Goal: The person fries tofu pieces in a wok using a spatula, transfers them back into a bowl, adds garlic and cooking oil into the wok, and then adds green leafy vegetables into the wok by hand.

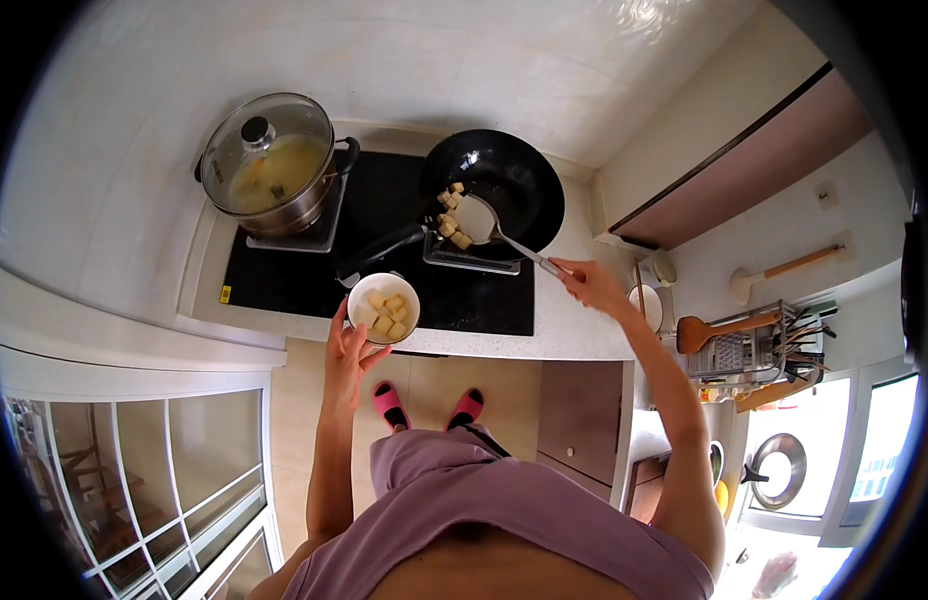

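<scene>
My left hand grips a white bowl from its left and lower side. Pale cubes of food lie in the bowl, which is held in front of the stove edge, near the wok handle. With my right hand I hold the handle of a metal spatula, its broad head down inside a black wok. More pale cubes sit in the wok, beside the spatula head on its left. The wok handle points toward the lower left.
A lidded steel pot with yellowish liquid stands on the left burner of the black cooktop. Right of the stove are a rack with utensils and a wooden spatula. A glazed door stands at the lower left.
</scene>
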`<state>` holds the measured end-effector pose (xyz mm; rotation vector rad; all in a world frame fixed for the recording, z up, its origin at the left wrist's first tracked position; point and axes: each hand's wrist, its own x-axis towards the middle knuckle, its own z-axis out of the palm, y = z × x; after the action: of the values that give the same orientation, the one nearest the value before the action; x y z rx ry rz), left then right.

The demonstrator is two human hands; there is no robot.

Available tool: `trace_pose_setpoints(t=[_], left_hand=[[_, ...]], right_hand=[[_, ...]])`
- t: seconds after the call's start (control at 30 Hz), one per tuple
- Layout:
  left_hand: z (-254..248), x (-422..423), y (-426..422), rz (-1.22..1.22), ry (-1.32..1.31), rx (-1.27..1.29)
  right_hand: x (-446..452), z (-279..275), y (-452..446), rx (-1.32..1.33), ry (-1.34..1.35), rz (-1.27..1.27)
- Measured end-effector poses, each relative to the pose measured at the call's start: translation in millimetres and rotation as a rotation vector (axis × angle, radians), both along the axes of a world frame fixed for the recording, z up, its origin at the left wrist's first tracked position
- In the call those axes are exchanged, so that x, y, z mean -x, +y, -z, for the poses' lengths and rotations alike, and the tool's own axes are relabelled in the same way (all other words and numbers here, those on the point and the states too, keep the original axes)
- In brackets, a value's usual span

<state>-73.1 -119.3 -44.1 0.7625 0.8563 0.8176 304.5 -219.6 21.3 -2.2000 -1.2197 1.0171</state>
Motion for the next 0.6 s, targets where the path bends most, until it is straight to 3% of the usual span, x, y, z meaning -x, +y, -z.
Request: trace_pose_setpoints(t=[0.1,0.33,0.5,0.6], left_hand=[[-1,0,2,0.031,-0.012,-0.022],[-3,-8,7,0.061,-0.018,-0.032],[-11,-16,9,0.064,-0.001,-0.015],[-10,-20,13,0.081,-0.002,-0.030]], right_hand=[[18,20,-19,-0.170,-0.159,-0.038],[50,47,-14,-0.174,0.176,0.165],[48,49,-11,-0.156,0.619,0.310],[45,52,-6,-0.138,0.745,0.402]])
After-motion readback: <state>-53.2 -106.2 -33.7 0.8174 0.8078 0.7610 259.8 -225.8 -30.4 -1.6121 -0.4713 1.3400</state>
